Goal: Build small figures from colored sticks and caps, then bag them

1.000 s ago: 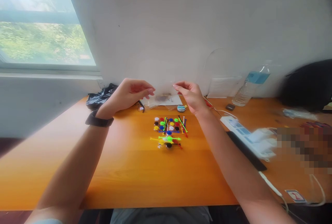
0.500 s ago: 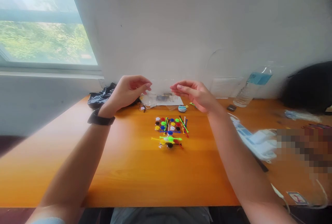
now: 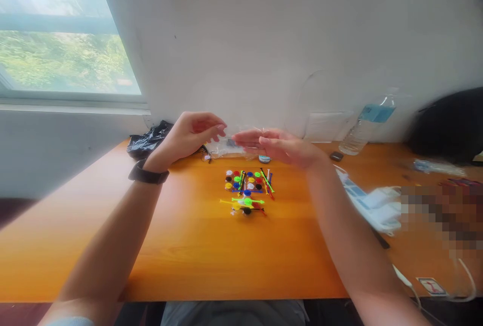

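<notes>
Above the back of the wooden table, my left hand (image 3: 194,134) is raised with its fingers loosely curled and the thumb close to the fingertips; I see nothing in it. My right hand (image 3: 279,146) faces it, fingers stretched out flat and nothing visible in them. A small gap parts the two hands. Nearer to me than both lie small coloured discs (image 3: 251,180) in two groups, with thin coloured plastic sticks (image 3: 267,182) beside them. In front of these sits a little stacked construction of sticks and discs (image 3: 247,202). Clear crinkled plastic (image 3: 226,150) shows behind the hands, partly hidden.
A black plastic bag (image 3: 149,140) lies at the back left. A small round tin (image 3: 264,159) is under my right hand. To the right are a tilted clear bottle (image 3: 362,130), a small black object (image 3: 336,156), white-blue plastic pieces (image 3: 370,205), a cable (image 3: 470,280) and a card (image 3: 432,287).
My right hand has moved left and slightly down, its fingers flatter, closer to my left hand. My left hand has shifted slightly right. The discs and sticks have stayed put.
</notes>
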Demonstrator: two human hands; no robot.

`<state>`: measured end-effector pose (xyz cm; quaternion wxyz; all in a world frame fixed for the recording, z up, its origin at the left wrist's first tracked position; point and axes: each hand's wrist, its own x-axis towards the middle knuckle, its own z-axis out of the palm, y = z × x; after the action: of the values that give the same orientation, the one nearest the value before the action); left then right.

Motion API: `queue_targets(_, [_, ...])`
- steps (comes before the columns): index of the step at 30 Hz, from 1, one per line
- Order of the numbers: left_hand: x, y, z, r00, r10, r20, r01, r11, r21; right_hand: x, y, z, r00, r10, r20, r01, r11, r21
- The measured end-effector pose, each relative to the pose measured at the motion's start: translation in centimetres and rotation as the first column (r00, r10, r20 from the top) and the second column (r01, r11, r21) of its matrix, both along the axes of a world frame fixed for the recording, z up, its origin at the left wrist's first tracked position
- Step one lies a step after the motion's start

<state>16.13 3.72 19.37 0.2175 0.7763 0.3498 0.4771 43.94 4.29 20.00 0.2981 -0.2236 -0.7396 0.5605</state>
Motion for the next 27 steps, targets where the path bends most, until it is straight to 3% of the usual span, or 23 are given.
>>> queue_targets(3, [0.4,-0.4,0.0,0.999,-0.035,-0.008,0.035,0.999,-0.003,-0.4,-0.3,0.0,0.999,0.038,0.007,-0.038,0.999,-0.014])
queue_targets(6, [0.5,-0.7,0.2,0.999,-0.044,-0.008,0.044,0.999,-0.004,-1.0,-0.6,0.1,0.998,-0.054,-0.022,0.054,0.998,-0.017])
queue_targets(9, [0.4,-0.8,0.4,1.000,-0.012,0.009,0.012,1.000,0.009,-1.5,-0.9,0.4,0.991,-0.128,-0.034,0.128,0.992,-0.003])
queue_targets(19, [-1.3,-0.6,0.8,0.988,0.152,0.006,-0.152,0.986,0.063,-0.5,-0.7,0.8,0.993,-0.108,0.056,0.109,0.994,-0.020])
queue_targets(21, [-1.4,-0.7,1.0,0.977,0.213,-0.024,-0.207,0.965,0.159,-0.5,-0.6,0.9,0.992,-0.119,0.037,0.120,0.993,-0.016])
queue_targets(24, [-0.6,-1.3,1.2,0.941,0.319,-0.111,-0.253,0.883,0.396,-0.7,-0.4,0.7,0.990,-0.137,0.018,0.138,0.990,-0.029])
queue_targets(27, [1.4,-1.9,0.4,0.902,0.301,-0.311,-0.096,0.839,0.536,-1.3,-0.2,0.1,0.995,-0.097,-0.026,0.095,0.993,-0.076])
